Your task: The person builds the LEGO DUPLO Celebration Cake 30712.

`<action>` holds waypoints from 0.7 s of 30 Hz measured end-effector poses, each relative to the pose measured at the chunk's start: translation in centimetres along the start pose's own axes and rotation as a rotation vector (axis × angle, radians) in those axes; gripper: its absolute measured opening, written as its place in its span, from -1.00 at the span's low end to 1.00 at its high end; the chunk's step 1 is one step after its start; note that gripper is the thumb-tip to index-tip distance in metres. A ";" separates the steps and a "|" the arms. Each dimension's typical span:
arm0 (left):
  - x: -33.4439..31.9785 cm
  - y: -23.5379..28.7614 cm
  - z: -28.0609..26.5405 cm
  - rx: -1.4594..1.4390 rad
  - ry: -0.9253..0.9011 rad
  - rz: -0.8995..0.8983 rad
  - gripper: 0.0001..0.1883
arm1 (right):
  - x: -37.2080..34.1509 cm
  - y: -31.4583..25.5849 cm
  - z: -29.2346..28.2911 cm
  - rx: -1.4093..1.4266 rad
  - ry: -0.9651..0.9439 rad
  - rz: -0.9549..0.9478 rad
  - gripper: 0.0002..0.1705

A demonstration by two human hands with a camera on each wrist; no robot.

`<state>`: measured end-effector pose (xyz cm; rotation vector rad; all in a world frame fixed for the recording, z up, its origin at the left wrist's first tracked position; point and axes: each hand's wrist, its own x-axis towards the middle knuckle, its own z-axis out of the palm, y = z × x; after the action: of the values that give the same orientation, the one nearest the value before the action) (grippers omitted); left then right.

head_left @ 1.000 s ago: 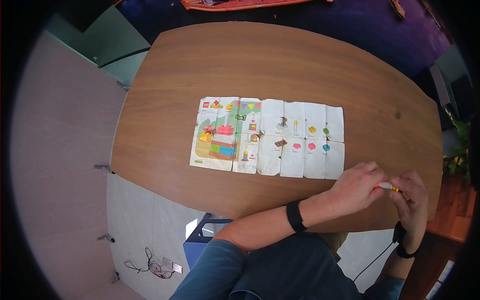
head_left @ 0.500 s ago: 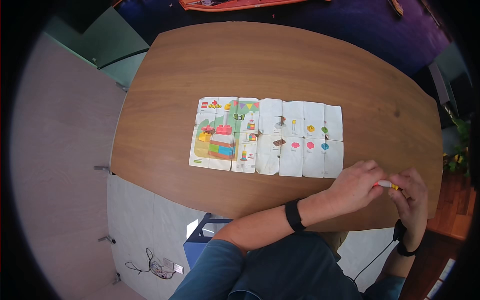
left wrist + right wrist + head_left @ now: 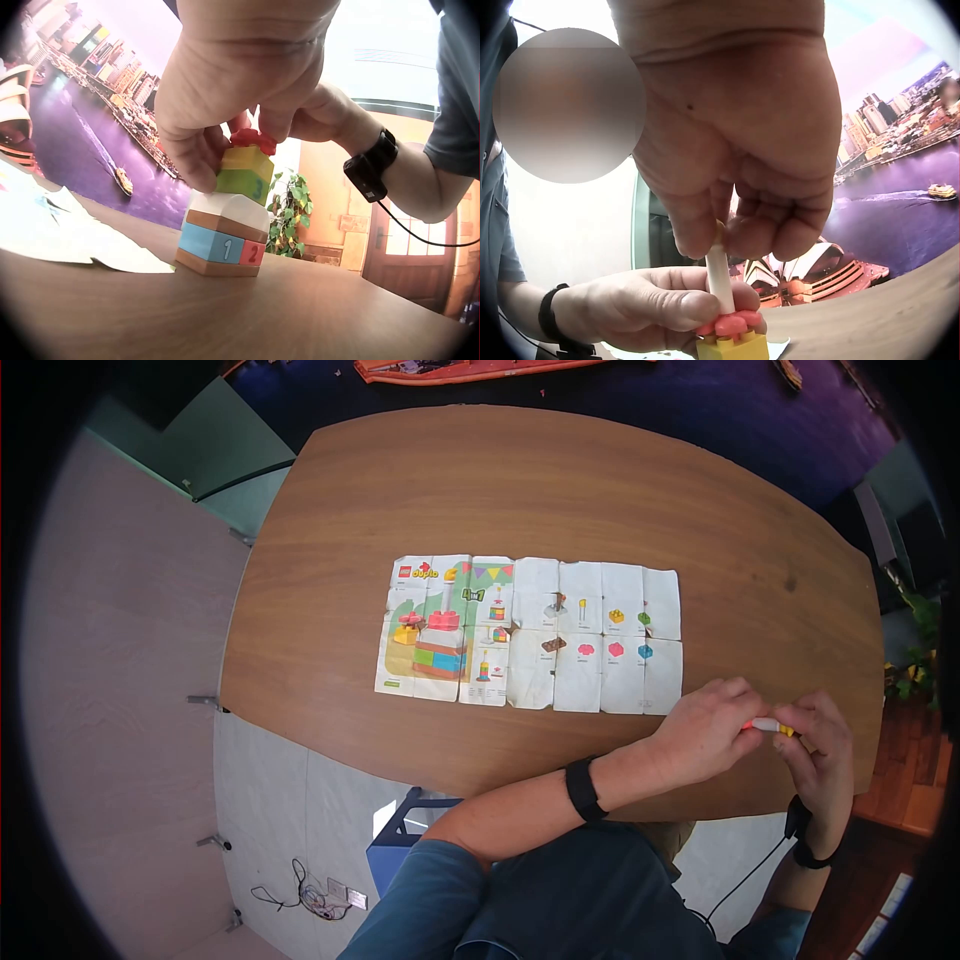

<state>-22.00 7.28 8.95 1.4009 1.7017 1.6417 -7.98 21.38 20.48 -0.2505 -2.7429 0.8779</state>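
Observation:
A toy brick tower stands upright on the table (image 3: 500, 480) in the left wrist view. Brown plates (image 3: 217, 267) hold a blue brick (image 3: 204, 241) marked 1 and a red brick (image 3: 253, 253) marked 2. Above come a rounded white piece (image 3: 229, 208), a green brick (image 3: 240, 186) marked 3, a yellow brick (image 3: 246, 159) and a red flower-shaped piece (image 3: 253, 139). My left hand (image 3: 708, 732) grips the tower's top. My right hand (image 3: 822, 745) pinches the upper end of a white toy candle (image 3: 718, 281), whose lower end meets the flower piece. Its yellow tip is mostly hidden by fingers.
An unfolded, creased LEGO Duplo leaflet (image 3: 530, 635) lies on the table, left of the hands. Below the table's near edge are a blue chair (image 3: 395, 850) and cables (image 3: 305, 890) on the floor. A plant (image 3: 289, 217) stands beyond the tower.
The head view has shifted slightly, so the leaflet and the hands appear a little farther left. Both hands keep their hold on the tower and the candle.

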 end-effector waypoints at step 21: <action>0.6 -0.5 -2.4 -0.042 -0.221 -0.139 -0.33 | 0.3 -0.7 -1.2 -0.006 -0.089 0.072 -0.67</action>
<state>-24.44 6.61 9.23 1.3561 1.5911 1.3854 -8.00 21.53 21.93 -0.3206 -2.8349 0.9209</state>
